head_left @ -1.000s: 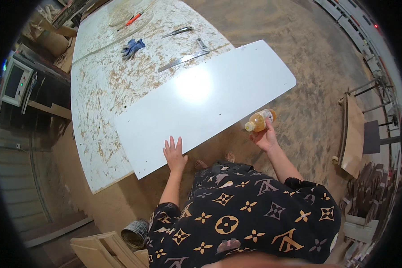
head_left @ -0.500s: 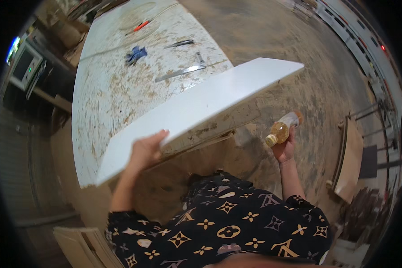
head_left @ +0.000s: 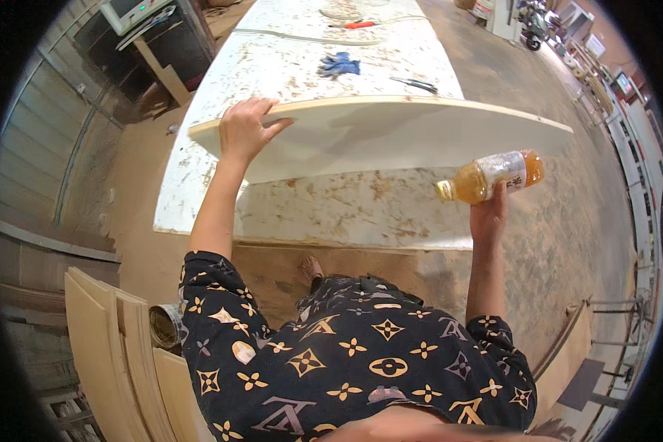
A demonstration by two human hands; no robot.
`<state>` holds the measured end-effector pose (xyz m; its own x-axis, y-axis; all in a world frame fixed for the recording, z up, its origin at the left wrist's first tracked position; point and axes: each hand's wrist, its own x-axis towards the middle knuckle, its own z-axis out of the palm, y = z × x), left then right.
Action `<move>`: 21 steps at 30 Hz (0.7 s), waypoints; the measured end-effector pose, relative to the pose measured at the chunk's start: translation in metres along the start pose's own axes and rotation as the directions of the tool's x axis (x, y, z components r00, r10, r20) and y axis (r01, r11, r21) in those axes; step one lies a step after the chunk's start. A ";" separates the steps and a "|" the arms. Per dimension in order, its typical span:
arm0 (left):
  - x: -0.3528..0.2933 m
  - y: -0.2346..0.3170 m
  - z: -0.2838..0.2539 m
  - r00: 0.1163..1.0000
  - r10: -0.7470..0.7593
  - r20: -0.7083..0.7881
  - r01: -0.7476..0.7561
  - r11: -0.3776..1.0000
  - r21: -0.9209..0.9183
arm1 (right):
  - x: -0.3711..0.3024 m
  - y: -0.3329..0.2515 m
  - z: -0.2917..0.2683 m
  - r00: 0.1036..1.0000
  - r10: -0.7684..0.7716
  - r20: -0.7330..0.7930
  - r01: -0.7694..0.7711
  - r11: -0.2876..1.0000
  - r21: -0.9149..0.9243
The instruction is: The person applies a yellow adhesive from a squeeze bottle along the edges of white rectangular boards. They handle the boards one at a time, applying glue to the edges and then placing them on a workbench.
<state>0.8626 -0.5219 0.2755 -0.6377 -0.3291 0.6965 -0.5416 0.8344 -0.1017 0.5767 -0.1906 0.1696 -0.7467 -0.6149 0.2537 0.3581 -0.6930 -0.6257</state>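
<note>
My left hand (head_left: 247, 132) grips the left end of a long white board (head_left: 398, 140), fingers over its top edge and thumb on the near face. Tipped up on edge over the worktable, the board shows me its shaded broad face and a pale raw edge. A plastic bottle of amber liquid (head_left: 493, 175) with a pale label lies sideways in my right hand (head_left: 490, 214), its yellowish cap pointing left. The bottle is in front of the board's right part; whether the two touch, I cannot tell.
Brown smears and dust cover the white worktable (head_left: 309, 206). On it lie a blue glove (head_left: 339, 65), a dark-handled hand tool (head_left: 415, 85) and a red tool (head_left: 359, 25). Wooden panels (head_left: 96, 331) lean at lower left, beside a round can (head_left: 166, 326). Another board (head_left: 567, 346) is at lower right.
The board has turned from lying face up and slanting to standing on edge, hiding the metal square. My left hand has risen with it. The bottle has swung to nearly level, moving right and up.
</note>
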 end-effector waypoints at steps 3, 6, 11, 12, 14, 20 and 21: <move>-0.015 -0.053 -0.011 0.998 -0.045 -0.033 0.047 0.996 0.070 | 0.027 0.029 0.066 0.990 -0.115 0.083 0.121 0.990 -0.078; -0.025 -0.095 -0.018 0.993 -0.100 -0.065 0.106 0.989 0.101 | 0.053 0.068 0.142 0.963 -0.152 0.221 0.179 0.978 -0.104; -0.037 -0.123 -0.004 0.940 -0.341 0.025 0.335 0.903 -0.270 | 0.081 0.130 0.247 0.902 -0.173 0.396 0.272 0.939 -0.209; -0.039 -0.123 0.003 0.906 -0.422 0.036 0.386 0.787 -0.481 | 0.085 0.139 0.264 0.888 -0.155 0.433 0.268 0.940 -0.213; -0.044 -0.123 0.016 0.837 -0.541 0.078 0.356 0.432 -0.828 | 0.093 0.157 0.297 0.854 -0.116 0.507 0.269 0.933 -0.240; -0.063 -0.120 0.030 0.802 -0.508 0.314 0.359 -0.011 -0.933 | 0.105 0.209 0.373 0.742 -0.035 0.669 0.388 0.837 -0.386; -0.064 -0.118 0.030 0.793 -0.524 0.311 0.356 -0.015 -0.934 | 0.106 0.216 0.380 0.722 -0.028 0.691 0.415 0.817 -0.401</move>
<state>0.9511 -0.6122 0.2213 -0.3926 -0.8355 0.3845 0.2927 0.2828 0.9134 0.7883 -0.5484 0.3419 -0.1616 -0.6846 0.7108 -0.2422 -0.6707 -0.7011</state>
